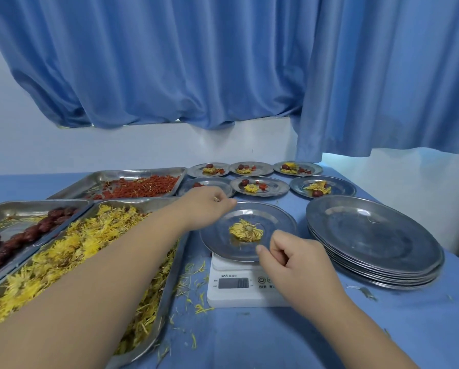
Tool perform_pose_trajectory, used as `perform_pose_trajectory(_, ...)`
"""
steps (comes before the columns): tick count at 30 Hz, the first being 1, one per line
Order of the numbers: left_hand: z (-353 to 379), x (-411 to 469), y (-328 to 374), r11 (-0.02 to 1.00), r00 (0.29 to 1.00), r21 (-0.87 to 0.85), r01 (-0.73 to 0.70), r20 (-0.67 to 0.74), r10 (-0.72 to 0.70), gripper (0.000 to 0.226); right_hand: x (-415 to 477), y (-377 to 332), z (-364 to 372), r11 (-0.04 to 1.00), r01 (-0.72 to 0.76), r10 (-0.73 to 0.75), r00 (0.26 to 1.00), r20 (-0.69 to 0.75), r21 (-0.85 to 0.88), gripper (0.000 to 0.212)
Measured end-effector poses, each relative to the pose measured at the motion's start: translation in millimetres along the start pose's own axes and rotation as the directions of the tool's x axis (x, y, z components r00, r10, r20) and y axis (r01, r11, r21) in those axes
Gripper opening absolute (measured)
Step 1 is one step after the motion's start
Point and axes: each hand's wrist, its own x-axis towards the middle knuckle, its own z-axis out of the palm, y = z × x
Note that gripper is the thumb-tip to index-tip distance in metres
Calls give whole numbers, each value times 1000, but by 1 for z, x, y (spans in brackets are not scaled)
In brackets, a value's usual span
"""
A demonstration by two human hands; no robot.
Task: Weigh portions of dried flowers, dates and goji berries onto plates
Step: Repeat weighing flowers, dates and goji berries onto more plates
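Plate (276, 222) with one flower (245, 230) sits on the scale (239, 288); left hand (207, 206) pinches its far rim; right hand (300, 265) pinches its near rim.

Left hand (209, 206) reaching forward, right hand (300, 265) curled

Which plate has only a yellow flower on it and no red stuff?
The plate sitting on the white scale. The small plates behind it all show red bits too, and the stack on the right is bare.
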Motion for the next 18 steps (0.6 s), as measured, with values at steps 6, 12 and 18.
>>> perform_pose_trajectory(6,-23,-25,-26,1000,998,-8,15,-68,-15,34,-6,-5,6,999,40,-39,996,78,-18,48)
perform_pose_trajectory(12,-53,-68,-67,996,995,60,70,-75,-65,48,-10,-16,17,990,110,-93,981,171,-90,47)
perform_pose_trajectory(18,-76,-99,-93,985,986,32,169,-16,-168,81,-14,-20,23,979,150,-120,971,205,-138,48)
